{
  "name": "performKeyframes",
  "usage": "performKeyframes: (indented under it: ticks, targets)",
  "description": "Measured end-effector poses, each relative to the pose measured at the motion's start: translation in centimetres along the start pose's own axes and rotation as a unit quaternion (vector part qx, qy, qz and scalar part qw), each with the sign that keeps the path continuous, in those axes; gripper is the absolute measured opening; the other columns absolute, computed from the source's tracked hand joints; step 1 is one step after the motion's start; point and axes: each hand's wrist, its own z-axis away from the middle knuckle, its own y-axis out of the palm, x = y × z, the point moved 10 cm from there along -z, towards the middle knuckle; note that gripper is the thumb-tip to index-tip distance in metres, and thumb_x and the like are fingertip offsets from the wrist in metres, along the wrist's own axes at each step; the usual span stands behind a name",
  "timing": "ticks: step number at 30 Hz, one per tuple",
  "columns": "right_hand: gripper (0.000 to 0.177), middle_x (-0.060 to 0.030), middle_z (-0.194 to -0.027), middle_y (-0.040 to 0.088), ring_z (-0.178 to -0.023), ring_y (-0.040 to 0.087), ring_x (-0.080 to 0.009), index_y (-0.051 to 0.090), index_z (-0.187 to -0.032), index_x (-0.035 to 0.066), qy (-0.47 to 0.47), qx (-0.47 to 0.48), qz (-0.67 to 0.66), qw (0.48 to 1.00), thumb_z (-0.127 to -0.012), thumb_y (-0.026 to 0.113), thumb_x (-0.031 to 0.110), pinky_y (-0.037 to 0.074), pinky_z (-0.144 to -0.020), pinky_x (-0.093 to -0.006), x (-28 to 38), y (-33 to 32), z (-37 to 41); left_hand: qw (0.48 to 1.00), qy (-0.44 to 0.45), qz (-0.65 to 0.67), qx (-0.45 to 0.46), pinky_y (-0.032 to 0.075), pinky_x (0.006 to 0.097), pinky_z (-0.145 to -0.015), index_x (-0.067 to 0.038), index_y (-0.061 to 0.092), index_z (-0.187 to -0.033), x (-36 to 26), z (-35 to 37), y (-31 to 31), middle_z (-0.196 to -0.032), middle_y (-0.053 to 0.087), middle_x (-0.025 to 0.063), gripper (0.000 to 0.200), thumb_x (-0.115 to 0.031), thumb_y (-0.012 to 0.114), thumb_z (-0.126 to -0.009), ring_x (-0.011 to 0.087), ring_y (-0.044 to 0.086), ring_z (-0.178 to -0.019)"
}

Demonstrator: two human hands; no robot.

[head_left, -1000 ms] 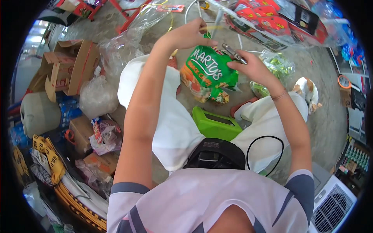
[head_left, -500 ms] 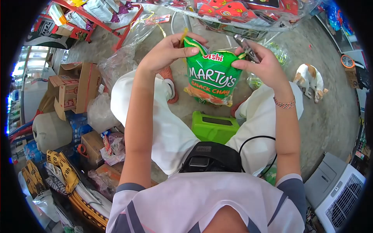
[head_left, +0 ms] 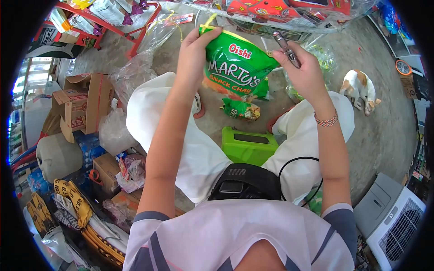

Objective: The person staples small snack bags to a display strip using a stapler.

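Stretched between my two hands is a green Oishi Marty's snack bag (head_left: 239, 58) with a yellow top edge, its front facing me and tilted down to the right. My left hand (head_left: 197, 47) pinches its upper left corner, where a yellow strip (head_left: 209, 21) sticks up. With thumb and fingers, my right hand (head_left: 303, 70) grips the upper right corner and also holds a small silver metal hand tool (head_left: 286, 49) whose kind I cannot tell. Below the bag, another crumpled green snack pack (head_left: 242, 109) shows just above the floor, partly overlapped by it.
A bright green plastic stool (head_left: 248, 145) stands between my legs. Red packs in clear plastic (head_left: 289, 9) lie ahead. On the left are cardboard boxes (head_left: 90, 101) and a grey jug (head_left: 58, 152). A white and brown dog (head_left: 360, 88) and an air cooler (head_left: 393, 221) are on the right.
My left hand has moved up and left, pulling the bag's top edge straight and tilting it. The bag has swung left and up, revealing the crumpled green pack below. My right hand stays nearly in place.
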Motion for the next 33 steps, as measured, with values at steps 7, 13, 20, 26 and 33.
performKeyframes:
  ticks: [7,13,20,26,33]
  targets:
    - [0.03,0.0009,-0.07,0.053,-0.062,0.047,-0.0073,0.061,-0.09,0.002,0.183,-0.065,-0.245,0.95,-0.089,0.064,0.032,0.037,-0.056,-0.0243,-3.6,2.1,0.5,0.989,0.114,-0.011,-0.09,0.041,0.0233,-0.06,-0.002,0.062,-0.091,-0.4,-0.1,-0.9,-0.074,0.06,-0.0011,0.019,-0.021,0.061,-0.091,0.0069,0.052,-0.064]
    - [0.028,0.0009,-0.08,0.058,-0.066,0.049,-0.0072,0.061,-0.097,0.005,0.235,0.009,-0.345,0.909,-0.087,0.067,0.029,0.039,-0.06,-0.023,-3.8,3.5,0.9,0.963,0.2,-0.166,-0.07,0.043,0.0236,-0.057,0.001,0.062,-0.096,-4.3,0.2,-0.8,-0.073,0.062,-0.001,0.018,-0.016,0.059,-0.091,0.0066,0.053,-0.062]
    - [0.04,-0.0015,-0.086,0.061,-0.077,0.056,-0.0099,0.06,-0.106,0.0,0.092,0.113,-0.176,0.974,-0.084,0.07,0.032,0.045,-0.069,-0.0251,0.0,4.9,1.1,0.912,0.161,-0.367,0.083,0.045,0.0232,-0.065,-0.004,0.067,-0.106,-3.4,1.6,2.7,-0.08,0.066,0.0037,0.023,-0.01,0.061,-0.084,0.0045,0.056,-0.071]
    - [0.031,-0.0011,-0.083,0.059,-0.074,0.054,-0.0085,0.058,-0.105,-0.001,0.122,0.241,-0.15,0.951,-0.089,0.061,0.025,0.045,-0.066,-0.0249,-0.1,7.9,2.7,0.933,0.108,-0.321,0.125,0.038,0.025,-0.056,-0.002,0.068,-0.1,-0.3,0.9,2.9,-0.067,0.056,0.0006,0.024,-0.022,0.062,-0.088,0.0066,0.046,-0.062]
    - [0.026,0.0005,-0.089,0.059,-0.076,0.052,-0.0064,0.055,-0.109,0.003,0.202,0.179,-0.315,0.91,-0.092,0.058,0.022,0.044,-0.068,-0.0235,-2.1,8.9,3.3,0.931,0.036,-0.358,-0.061,0.038,0.0251,-0.051,0.0,0.066,-0.093,-1.6,-1.2,-5.3,-0.061,0.054,0.0018,0.046,-0.045,0.052,-0.093,0.0103,0.044,-0.054]
